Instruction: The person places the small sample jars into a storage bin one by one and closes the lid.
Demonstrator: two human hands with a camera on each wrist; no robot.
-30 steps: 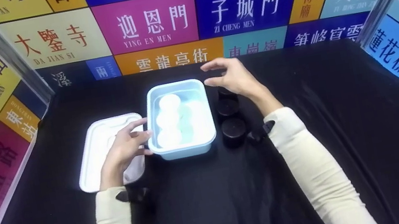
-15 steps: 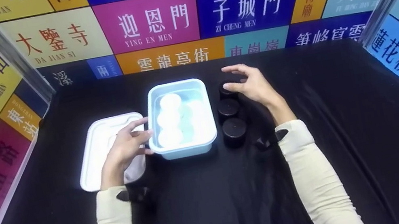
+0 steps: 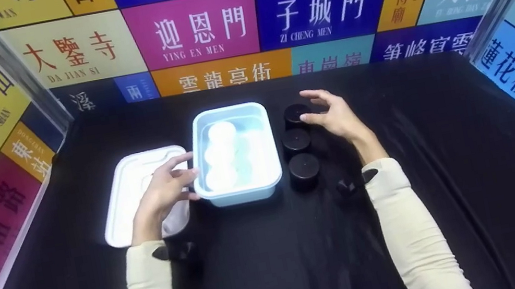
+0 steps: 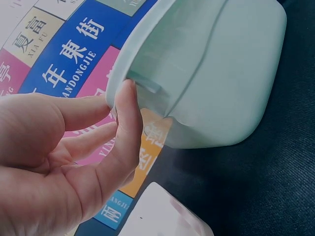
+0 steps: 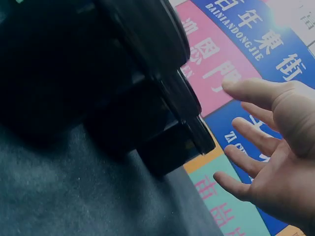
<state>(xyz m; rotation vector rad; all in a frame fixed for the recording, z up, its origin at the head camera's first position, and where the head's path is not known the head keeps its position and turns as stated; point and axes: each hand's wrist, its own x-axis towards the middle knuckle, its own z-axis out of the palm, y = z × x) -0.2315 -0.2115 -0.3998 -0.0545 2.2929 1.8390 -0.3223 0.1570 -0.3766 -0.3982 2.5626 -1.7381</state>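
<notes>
A light blue-green plastic box [image 3: 245,195] stands in the middle of the black-covered table, uncovered. Several white round things [image 3: 222,133] lie inside it, too bright to make out closely. At the box's left side, my left hand [image 3: 163,193] pinches the rim between thumb and finger; the left wrist view shows the rim [image 4: 112,88] at the fingertips. Three black round containers [image 3: 304,170] stand in a row to the right of the box. Beside the farthest one, my right hand [image 3: 340,116] is spread with nothing in it, and its thumb appears apart from the container in the right wrist view.
A white lid [image 3: 127,204] lies flat left of the box, partly under my left hand. Printed panels [image 3: 194,28] with signs enclose the back and sides. Transparent upright posts [image 3: 25,74] stand at the rear corners.
My right hand has moved from above the box's far right corner to the right and nearer, past the far black container, uncovering it. My left hand has stayed at the box.
</notes>
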